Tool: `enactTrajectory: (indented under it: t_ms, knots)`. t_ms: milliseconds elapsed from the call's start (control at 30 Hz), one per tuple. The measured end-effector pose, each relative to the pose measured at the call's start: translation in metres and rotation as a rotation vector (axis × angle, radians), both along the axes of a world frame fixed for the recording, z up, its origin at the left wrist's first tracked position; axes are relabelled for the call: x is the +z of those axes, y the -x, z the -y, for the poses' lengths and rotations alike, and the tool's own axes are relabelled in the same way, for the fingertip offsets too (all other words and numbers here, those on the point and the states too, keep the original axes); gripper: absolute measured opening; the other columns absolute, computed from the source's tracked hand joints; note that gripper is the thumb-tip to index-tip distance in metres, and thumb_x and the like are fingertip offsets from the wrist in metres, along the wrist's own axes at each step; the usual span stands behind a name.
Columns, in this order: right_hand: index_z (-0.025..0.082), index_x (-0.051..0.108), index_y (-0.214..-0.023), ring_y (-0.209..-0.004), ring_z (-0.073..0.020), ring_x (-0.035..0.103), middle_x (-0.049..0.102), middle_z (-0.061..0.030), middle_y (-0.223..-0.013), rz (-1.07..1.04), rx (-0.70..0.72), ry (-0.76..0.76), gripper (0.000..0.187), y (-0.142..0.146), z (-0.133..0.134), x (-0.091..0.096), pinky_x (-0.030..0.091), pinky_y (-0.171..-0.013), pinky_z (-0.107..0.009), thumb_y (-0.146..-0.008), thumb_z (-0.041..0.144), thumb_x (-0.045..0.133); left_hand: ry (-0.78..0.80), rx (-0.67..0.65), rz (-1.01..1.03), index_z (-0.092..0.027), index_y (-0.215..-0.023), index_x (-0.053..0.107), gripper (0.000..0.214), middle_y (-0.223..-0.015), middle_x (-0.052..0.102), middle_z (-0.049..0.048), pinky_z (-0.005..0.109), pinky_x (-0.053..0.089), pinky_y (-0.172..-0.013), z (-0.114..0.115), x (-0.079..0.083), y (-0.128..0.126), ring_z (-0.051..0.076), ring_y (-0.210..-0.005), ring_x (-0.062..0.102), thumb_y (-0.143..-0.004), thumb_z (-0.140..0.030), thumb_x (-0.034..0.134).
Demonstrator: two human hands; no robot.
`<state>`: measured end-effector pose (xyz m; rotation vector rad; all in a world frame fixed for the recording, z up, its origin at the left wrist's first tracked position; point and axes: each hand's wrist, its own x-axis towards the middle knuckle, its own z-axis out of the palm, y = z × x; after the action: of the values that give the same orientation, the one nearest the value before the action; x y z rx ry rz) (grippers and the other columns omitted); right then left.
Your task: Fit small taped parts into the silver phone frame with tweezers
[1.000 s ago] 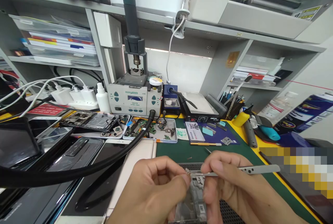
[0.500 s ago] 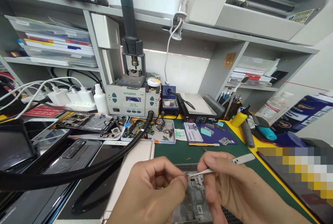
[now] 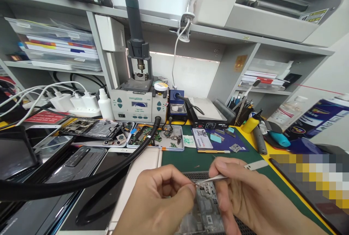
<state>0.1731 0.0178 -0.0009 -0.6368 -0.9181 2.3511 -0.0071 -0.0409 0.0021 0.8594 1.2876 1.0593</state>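
My left hand [image 3: 160, 198] is curled at the bottom centre, its thumb and fingers pinching the top left edge of an opened phone frame [image 3: 205, 209] with bare circuit boards. My right hand [image 3: 240, 195] grips metal tweezers [image 3: 231, 175], whose tips touch the frame's top edge by my left thumb. The phone frame lies over a dark perforated pad [image 3: 195, 175] on the green mat [image 3: 191, 158].
A hot-air rework station [image 3: 139, 102] with a thick black hose [image 3: 81, 180] stands behind. Trays of phone parts [image 3: 156, 136], dismantled phones [image 3: 81, 158], chargers [image 3: 73, 102], a soldering iron stand [image 3: 178, 106] and tools [image 3: 256, 133] crowd the bench under grey shelves.
The tweezers have tilted and their tips have slid left toward my left thumb. The phone frame has shifted slightly in my hands.
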Motion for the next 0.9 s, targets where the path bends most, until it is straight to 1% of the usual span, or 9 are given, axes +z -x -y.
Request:
enactTrajectory:
  t_ms: [100,200,433,633,900]
  knots:
    - [0.013,0.068,-0.089,-0.053,-0.0203,0.076,0.077,-0.0081,-0.066,0.03,-0.026,-0.107,0.027,0.0002,0.0043,0.0,0.058,-0.046,-0.021,-0.1,0.028,0.049,0.0,0.015,0.037,-0.018,-0.059,0.063,0.016,-0.046,0.052,-0.0053,0.017,0.03,-0.034,-0.0041,-0.005,0.001,0.005,-0.036,0.04,-0.067,-0.03,0.067]
    - [0.013,0.068,-0.089,-0.053,-0.0196,0.075,0.077,-0.0087,-0.066,0.075,-0.042,-0.161,0.024,0.0014,0.007,-0.0003,0.057,-0.047,-0.021,-0.098,0.031,0.054,0.02,-0.007,0.041,-0.017,-0.058,0.063,0.013,-0.045,0.051,-0.0054,0.017,0.029,-0.034,-0.0068,-0.008,0.0025,0.005,-0.034,0.04,-0.066,-0.027,0.067]
    - [0.013,0.067,-0.091,-0.053,-0.0205,0.075,0.077,-0.0083,-0.067,0.125,-0.057,-0.184,0.023,0.0026,0.0074,-0.0011,0.056,-0.045,-0.022,-0.098,0.031,0.055,0.02,-0.028,0.043,-0.017,-0.058,0.063,0.011,-0.044,0.05,-0.0054,0.016,0.029,-0.034,-0.0069,-0.0072,0.0038,0.005,-0.034,0.041,-0.067,-0.023,0.066]
    - [0.013,0.066,-0.091,-0.054,-0.0205,0.075,0.077,-0.0084,-0.068,0.137,-0.051,-0.219,0.023,0.0018,0.0078,-0.0011,0.057,-0.046,-0.024,-0.098,0.031,0.055,0.025,-0.028,0.043,-0.017,-0.058,0.062,0.014,-0.046,0.052,-0.0046,0.016,0.03,-0.034,-0.0055,-0.0052,0.0033,0.005,-0.035,0.041,-0.068,-0.026,0.067]
    - [0.013,0.067,-0.092,-0.055,-0.0203,0.075,0.077,-0.0077,-0.069,0.124,-0.039,-0.217,0.022,0.0036,0.0067,0.0008,0.057,-0.047,-0.024,-0.098,0.031,0.056,0.023,-0.028,0.063,-0.017,-0.06,0.061,0.015,-0.047,0.052,-0.0046,0.016,0.03,-0.034,-0.0042,-0.0035,0.004,0.005,-0.036,0.042,-0.067,-0.028,0.068]
